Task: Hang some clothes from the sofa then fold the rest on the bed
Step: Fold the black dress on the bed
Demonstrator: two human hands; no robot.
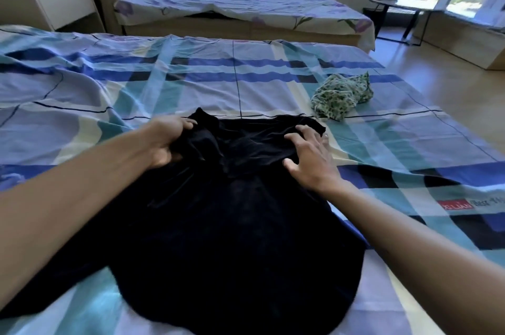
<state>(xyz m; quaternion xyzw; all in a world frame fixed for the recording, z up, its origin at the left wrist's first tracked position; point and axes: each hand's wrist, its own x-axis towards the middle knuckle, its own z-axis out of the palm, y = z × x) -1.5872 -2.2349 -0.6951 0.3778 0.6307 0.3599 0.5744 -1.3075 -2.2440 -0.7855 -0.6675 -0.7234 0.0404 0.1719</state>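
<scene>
black top (232, 225) on bed (246, 88); l hand (166, 140) fingers pinch fabric, r hand (308, 157) fingers spread.

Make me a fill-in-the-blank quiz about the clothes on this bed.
1. The left hand and the right hand both touch a ___ garment spread on the checked bed.
2. Only the ___ one bunches fabric in curled fingers.
3. The crumpled green-patterned cloth lies nearer the ___ one.
Missing words: black; left; right.
</scene>
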